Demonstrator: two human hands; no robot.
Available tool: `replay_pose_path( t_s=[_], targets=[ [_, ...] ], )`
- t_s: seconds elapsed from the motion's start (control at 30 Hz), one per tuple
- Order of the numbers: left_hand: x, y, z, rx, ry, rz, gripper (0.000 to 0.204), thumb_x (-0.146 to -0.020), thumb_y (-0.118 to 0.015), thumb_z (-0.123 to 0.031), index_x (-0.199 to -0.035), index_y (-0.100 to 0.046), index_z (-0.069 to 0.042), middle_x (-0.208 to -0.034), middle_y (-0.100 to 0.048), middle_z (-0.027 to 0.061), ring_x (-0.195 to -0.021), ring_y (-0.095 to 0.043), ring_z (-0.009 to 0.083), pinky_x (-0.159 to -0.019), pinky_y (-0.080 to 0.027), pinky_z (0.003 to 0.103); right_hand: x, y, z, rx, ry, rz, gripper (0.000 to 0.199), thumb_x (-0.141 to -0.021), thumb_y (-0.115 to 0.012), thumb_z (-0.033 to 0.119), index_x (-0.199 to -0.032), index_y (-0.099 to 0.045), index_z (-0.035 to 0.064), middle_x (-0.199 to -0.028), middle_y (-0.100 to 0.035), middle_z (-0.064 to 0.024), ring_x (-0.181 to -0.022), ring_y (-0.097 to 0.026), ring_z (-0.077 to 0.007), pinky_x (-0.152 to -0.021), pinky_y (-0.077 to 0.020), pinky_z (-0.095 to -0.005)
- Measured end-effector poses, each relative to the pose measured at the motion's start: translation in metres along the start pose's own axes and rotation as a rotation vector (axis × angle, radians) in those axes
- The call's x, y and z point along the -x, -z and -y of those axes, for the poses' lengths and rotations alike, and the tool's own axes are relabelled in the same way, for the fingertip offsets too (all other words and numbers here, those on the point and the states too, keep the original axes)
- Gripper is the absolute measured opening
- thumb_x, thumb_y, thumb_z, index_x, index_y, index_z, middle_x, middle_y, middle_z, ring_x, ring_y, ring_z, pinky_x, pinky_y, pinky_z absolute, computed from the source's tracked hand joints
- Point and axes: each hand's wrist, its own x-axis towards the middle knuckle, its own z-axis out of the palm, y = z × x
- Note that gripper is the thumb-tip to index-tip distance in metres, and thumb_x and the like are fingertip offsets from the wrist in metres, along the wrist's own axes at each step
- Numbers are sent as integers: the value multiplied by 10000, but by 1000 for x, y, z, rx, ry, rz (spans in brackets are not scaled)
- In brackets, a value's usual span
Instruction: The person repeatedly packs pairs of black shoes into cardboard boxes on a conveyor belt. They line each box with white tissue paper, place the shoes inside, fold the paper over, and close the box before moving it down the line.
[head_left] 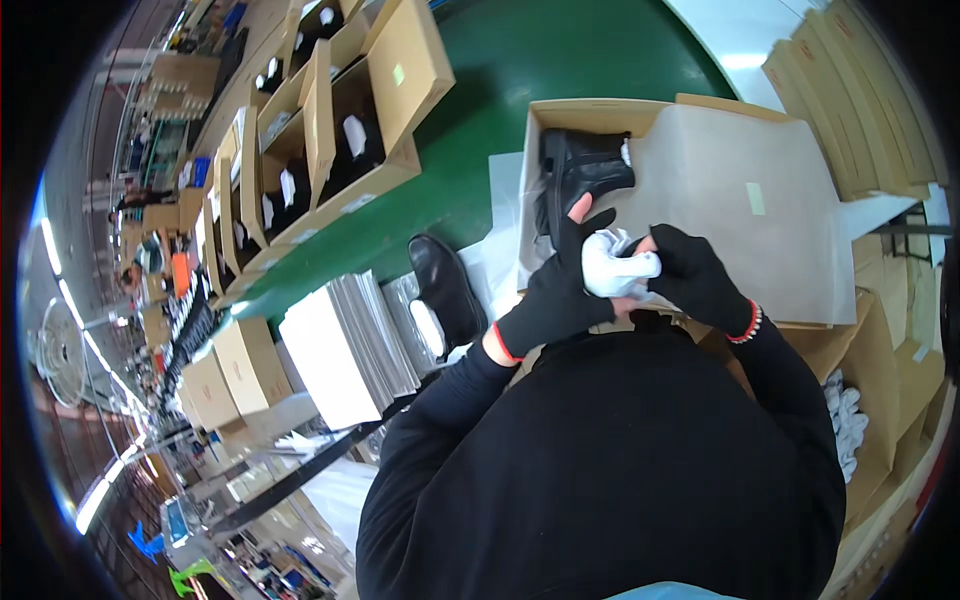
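Green conveyor belting [520, 60] is running through the upper part of the scene, with a factory floor receding down the left side. Both of the person's hands are wearing black gloves with cut-off fingertips and are working together just below an open cardboard box [590, 108]. The left hand [560, 285] is gripping a crumpled wad of white paper [618, 268] from the left, fingers curled around it and one bare fingertip pointing up toward the box. The right hand [700, 278] is clenching the same wad from the right, so the paper is sitting pinched between the two palms, close against the person's chest. Inside the box, a black boot [585, 168] is lying at the left end, and a sheet of grey wrapping paper [730, 210] is spreading out of the box to the right. A second black boot [447, 290] is resting on the surface to the left of the box, beside a stack of white sheets [345, 350]. A row of open boxes [330, 130], each holding dark footwear, is lining the belt at upper left. Flat cardboard blanks [860, 100] are leaning at upper right.
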Motion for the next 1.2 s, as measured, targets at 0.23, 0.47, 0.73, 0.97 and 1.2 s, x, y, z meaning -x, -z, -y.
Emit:
replay_pose_path(
  t_s=[0.23, 0.47, 0.73, 0.97, 1.2],
  targets=[
    [44, 25, 127, -1080, -49, -66, 578, -784, -536, 16, -1328, -384, -105, -913, -563, 192, -769, -632, 335, -611, -506, 438, -81, -9, -71, 527, 195, 233, 699, -658, -715, 15, -1314, -490, 100, -1287, -533, -134, -1206, -497, -319, -1005, -411, -392],
    [33, -4, 121, -1271, -23, 58, 98, -751, -576, -107, -780, -663, -70, -726, -612, 147, -676, -622, 292, -562, -455, 396, -145, -31, -177, 948, 382, 263, 993, -540, -772, 9, -1434, -365, 156, -1499, -280, -182, -1393, -246, -391, -1137, -262, -460],
    [31, -18, 148, -882, 211, -18, 141, -841, -511, -125, -812, -632, -60, -810, -638, 178, -758, -636, 303, -589, -470, 453, -137, -21, -182, 1002, 403, 114, 820, -639, -745, 95, -1391, -441, 217, -1463, -325, -203, -1359, -283, -410, -1131, -213, -537],
    [46, 27, 108, -1089, -142, 21, 243, -701, -630, -59, -941, -664, -63, -997, -645, 148, -903, -603, 317, -813, -447, 421, -96, -12, -142, 1036, 108, 128, 843, -719, -759, 157, -1451, -340, 158, -1478, -316, -152, -1366, -317, -338, -1124, -228, -536],
    [84, 77, 177, -1168, 269, -551, 421, -811, -653, -224, -1171, -548, -31, -1203, -549, 176, -1090, -506, 374, -908, -401, 455, -7, -3, -111, 1016, 142, 137, 522, -707, -736, 169, -1181, -543, 64, -1286, -504, -166, -1287, -407, -346, -1116, -252, -531]
  ],
)
